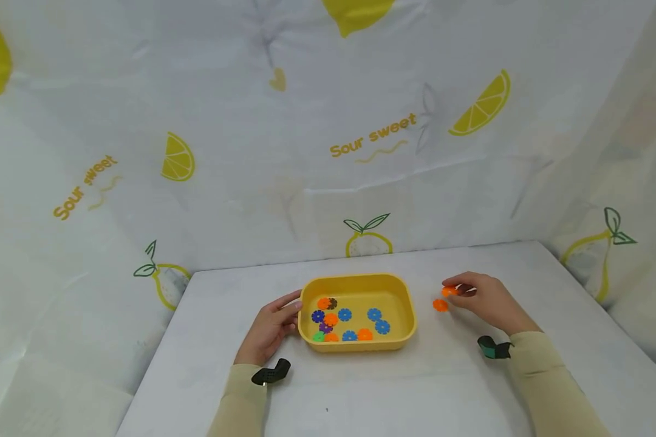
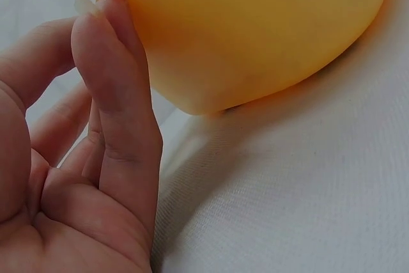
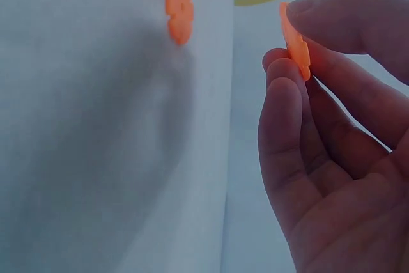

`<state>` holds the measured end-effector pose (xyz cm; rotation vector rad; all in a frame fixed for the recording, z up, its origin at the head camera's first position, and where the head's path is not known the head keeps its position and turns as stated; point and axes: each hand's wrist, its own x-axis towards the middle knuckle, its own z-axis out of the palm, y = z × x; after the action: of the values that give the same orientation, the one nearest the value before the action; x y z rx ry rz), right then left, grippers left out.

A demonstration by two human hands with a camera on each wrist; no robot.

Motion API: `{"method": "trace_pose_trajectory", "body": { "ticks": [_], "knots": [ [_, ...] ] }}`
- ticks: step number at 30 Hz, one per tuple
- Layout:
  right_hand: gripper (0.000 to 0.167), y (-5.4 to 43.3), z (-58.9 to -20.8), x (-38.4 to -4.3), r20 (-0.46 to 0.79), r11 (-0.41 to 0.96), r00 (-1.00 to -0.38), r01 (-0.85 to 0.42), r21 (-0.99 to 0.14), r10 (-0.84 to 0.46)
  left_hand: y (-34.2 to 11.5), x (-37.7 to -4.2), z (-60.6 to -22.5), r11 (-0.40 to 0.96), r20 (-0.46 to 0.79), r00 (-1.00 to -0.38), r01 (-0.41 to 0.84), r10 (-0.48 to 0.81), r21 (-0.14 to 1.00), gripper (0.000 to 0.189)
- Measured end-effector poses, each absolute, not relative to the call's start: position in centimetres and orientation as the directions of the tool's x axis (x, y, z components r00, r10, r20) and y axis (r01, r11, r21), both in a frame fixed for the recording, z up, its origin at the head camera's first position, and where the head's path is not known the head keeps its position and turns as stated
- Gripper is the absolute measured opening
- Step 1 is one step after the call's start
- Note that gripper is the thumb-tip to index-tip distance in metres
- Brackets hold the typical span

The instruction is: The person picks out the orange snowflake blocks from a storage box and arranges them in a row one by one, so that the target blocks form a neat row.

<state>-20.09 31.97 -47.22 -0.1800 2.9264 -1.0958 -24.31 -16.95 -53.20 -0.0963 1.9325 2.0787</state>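
A yellow tray [image 1: 361,348] stands on the white table, with several notched plastic discs in it, among them a blue disc [image 1: 374,314], an orange disc [image 1: 365,334] and a green disc [image 1: 319,336]. My left hand [image 1: 269,331] grips the tray's left edge; in the left wrist view its thumb [image 2: 115,62] lies against the tray wall [image 2: 255,36]. To the right of the tray, my right hand [image 1: 489,300] pinches an orange snowflake disc [image 3: 295,39] between thumb and fingers, above the table. Just below it, another orange snowflake disc [image 1: 440,305] lies on the cloth.
A white cloth [image 1: 328,394] covers the table. Behind and at both sides hangs a white curtain [image 1: 240,200] printed with lemons. A dark strap piece [image 1: 271,372] sticks out at the left wrist, and a black-and-green one [image 1: 494,348] at the right wrist.
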Motion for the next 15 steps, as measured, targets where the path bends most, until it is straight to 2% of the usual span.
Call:
{"method": "trace_pose_trajectory", "body": {
  "ticks": [15],
  "knots": [
    [0.032, 33.2, -49.1, -20.5, -0.023, 0.77, -0.997, -0.045, -0.636, -0.077, -17.0, -24.4, -53.3, -0.05, -0.275, -0.947, -0.287, 0.164, 0.957, 0.057]
  ]
}}
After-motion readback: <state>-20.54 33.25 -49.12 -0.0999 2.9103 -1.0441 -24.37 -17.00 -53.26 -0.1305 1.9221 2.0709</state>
